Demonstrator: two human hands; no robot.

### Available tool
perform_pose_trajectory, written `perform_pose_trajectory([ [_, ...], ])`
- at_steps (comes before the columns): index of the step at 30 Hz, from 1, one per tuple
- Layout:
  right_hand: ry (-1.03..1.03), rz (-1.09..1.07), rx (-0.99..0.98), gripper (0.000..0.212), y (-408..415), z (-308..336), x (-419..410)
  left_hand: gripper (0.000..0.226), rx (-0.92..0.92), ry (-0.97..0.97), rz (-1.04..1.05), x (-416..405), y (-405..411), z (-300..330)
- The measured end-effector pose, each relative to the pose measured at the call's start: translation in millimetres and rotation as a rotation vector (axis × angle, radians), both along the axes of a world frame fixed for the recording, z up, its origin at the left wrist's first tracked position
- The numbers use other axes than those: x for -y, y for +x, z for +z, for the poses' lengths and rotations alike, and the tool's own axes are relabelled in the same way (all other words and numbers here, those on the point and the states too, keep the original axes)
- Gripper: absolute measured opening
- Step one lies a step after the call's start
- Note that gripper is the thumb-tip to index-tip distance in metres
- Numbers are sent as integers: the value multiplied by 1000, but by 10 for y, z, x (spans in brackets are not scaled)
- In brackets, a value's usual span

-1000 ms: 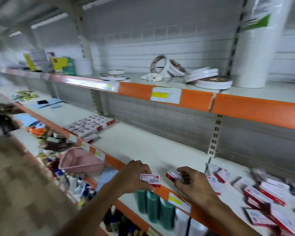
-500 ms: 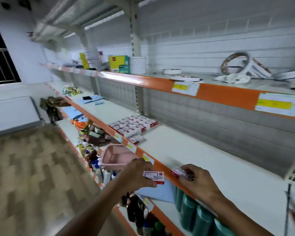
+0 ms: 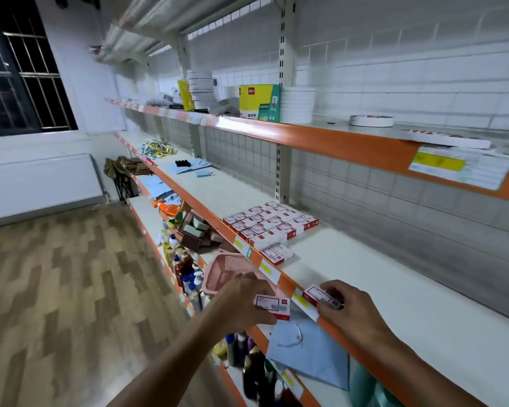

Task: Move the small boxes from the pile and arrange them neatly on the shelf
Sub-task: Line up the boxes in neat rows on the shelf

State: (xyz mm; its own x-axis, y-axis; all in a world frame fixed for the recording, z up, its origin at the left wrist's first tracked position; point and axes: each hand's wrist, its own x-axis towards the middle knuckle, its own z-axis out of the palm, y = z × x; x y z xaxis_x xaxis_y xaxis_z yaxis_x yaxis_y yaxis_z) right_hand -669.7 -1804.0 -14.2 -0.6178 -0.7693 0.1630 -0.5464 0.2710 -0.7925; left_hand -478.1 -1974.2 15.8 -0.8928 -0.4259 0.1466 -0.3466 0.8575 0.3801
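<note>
Two small boxes in our hands: left hand (image 3: 244, 301) pinches one box (image 3: 272, 306), right hand (image 3: 354, 311) another (image 3: 318, 297), near the arranged boxes (image 3: 269, 226) on the shelf (image 3: 394, 304).

Bright, even indoor light; wide-angle bending, edges motion-blurred

We see small boxes (image 3: 272, 306) of printed card with a slight sheen, red and white. The shelf (image 3: 394, 289) looks like painted metal, matt cream on top, with a smooth orange front edge carrying paper labels (image 3: 269, 271). The pink basket (image 3: 227, 270) is perforated plastic. The floor (image 3: 56, 289) looks like wood-patterned boards.
</note>
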Motion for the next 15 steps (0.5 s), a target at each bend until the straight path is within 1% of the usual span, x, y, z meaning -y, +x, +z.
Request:
perform_pose_trajectory([
  [5, 0, -12, -18, 29, -416, -93, 606, 42, -14, 1, -20, 601, -344, -63],
  [11, 5, -87, 7, 28, -897, -78, 1149, 49, 14, -43, -66, 1269, -866, -11],
  [15, 12, -130, 20, 25, -1086, -90, 1335, 51, 2, -22, -89, 1579, -1189, -9],
])
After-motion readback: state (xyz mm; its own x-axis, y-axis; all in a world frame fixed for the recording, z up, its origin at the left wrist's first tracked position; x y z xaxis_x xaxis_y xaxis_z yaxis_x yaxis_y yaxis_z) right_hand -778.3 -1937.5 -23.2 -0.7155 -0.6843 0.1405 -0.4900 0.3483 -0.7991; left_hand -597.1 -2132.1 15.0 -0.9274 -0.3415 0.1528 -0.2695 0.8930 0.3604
